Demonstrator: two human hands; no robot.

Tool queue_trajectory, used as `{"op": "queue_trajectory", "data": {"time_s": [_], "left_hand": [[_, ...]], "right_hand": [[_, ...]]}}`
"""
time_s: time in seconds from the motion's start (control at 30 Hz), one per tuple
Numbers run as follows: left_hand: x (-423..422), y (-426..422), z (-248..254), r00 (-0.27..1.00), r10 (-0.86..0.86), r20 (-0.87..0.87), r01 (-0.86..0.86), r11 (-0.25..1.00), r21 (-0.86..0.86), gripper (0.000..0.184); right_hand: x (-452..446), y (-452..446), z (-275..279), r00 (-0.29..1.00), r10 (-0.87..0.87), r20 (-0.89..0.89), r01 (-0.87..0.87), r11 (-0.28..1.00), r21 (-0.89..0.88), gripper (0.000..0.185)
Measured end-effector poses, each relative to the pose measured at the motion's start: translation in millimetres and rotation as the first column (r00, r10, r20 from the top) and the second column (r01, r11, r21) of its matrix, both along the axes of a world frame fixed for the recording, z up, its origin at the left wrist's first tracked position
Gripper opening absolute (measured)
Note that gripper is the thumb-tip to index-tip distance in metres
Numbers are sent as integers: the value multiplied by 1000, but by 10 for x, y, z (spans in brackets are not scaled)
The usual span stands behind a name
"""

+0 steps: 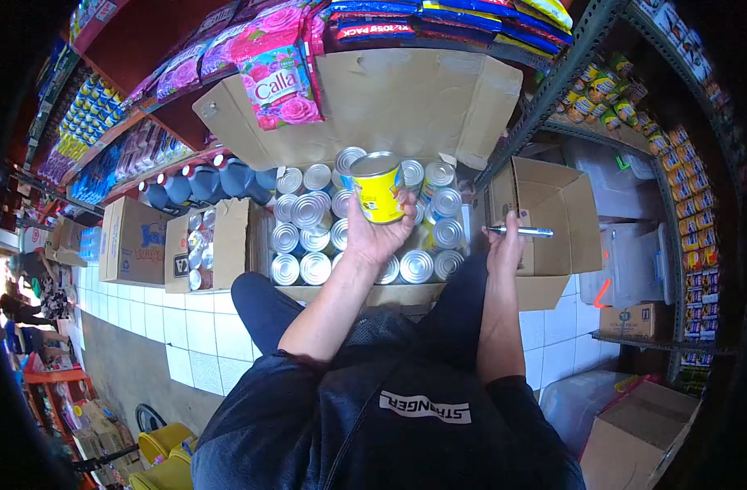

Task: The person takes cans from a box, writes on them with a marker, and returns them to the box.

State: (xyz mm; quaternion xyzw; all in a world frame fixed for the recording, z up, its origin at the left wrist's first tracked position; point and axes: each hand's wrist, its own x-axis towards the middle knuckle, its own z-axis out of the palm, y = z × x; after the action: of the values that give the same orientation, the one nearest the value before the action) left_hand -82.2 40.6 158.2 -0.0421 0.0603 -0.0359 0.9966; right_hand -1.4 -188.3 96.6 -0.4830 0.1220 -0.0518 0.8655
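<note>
My left hand is wrapped around a yellow-labelled tin can and holds it slightly tilted over the carton. The can's metal end faces up. My right hand, off to the right, has its fingers closed on a silver marker pen, whose dark tip points left. Below and behind the held can, many silver-topped cans stand packed in a large open cardboard carton with its back flap raised. My left hand and the can hide some of those in the middle.
At the right stands an open cardboard box. A smaller box of cans and a closed carton are at the left, near dark jugs. A pink Calla packet hangs over the flap. A metal shelf post rises at right.
</note>
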Motion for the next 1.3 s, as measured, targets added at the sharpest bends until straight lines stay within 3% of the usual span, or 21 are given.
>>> {"op": "queue_trajectory", "data": {"time_s": [0.13, 0.23, 0.37, 0.47, 0.57, 0.63, 0.67, 0.7, 0.73, 0.77, 0.8, 0.83, 0.93, 1.13, 1.23, 1.3], "left_hand": [[-2, -54, 110, 985, 6, -172, -7, 1000, -5, 59], [-11, -30, 56, 989, -55, -136, 52, 998, -27, 61], [-34, -21, -66, 955, -208, 211, 211, 977, 9, 68], [-89, -26, -16, 968, -185, 172, 164, 978, 130, 68], [-118, -26, 111, 986, -164, 26, 147, 935, 321, 54], [-126, -118, 89, 999, -32, 42, -7, 710, 704, 52], [-138, -175, 74, 997, 23, 71, -72, 533, 843, 53], [-138, -217, 217, 999, -40, -16, 27, 284, 958, 63], [-126, -301, 235, 996, -94, -4, 10, 60, 998, 69], [-116, -390, 241, 975, -142, 170, -202, -251, 947, 71], [-101, -475, 232, 915, -242, 321, -402, -514, 758, 73], [-77, -547, 187, 887, -339, 313, -457, -551, 698, 69], [-117, -803, 75, 758, -596, 265, -622, -539, 567, 68], [-71, -997, -136, 560, -749, 354, -771, -314, 554, 64], [-92, -1040, -193, 768, -574, 284, -552, -370, 748, 77], [-119, -1070, -209, 848, -454, 275, -432, -289, 854, 97]], "right_hand": [[-3, 5, -22, 999, 28, 36, -28, 1000, 7, 28], [2, 0, -11, 998, 38, 44, -38, 999, 11, 29], [7, -21, -53, 998, 56, 34, -55, 998, -34, 26], [28, -57, -106, 997, 71, 13, -70, 997, -45, 26], [-25, -25, 38, 999, 11, -37, -9, 999, 49, 27], [-62, -27, 74, 999, -4, -54, 10, 993, 115, 29], [-59, -50, 46, 999, 10, -50, -3, 991, 136, 30], [-62, -81, 24, 999, 20, -47, -12, 988, 156, 31], [-67, -87, 18, 999, -4, -49, 13, 982, 187, 31], [-62, -76, 6, 998, -29, -52, 39, 975, 217, 31], [-61, -77, 1, 997, -54, -52, 65, 967, 246, 31], [-65, -92, 0, 998, -43, -43, 52, 966, 255, 31], [-134, -204, 11, 1000, -2, -13, 6, 946, 323, 32], [-300, -521, -41, 1000, 26, -7, -19, 883, 468, 38], [-285, -521, -47, 998, 67, -3, -58, 884, 464, 39], [-257, -483, -30, 997, 77, -9, -66, 899, 432, 39]]}}
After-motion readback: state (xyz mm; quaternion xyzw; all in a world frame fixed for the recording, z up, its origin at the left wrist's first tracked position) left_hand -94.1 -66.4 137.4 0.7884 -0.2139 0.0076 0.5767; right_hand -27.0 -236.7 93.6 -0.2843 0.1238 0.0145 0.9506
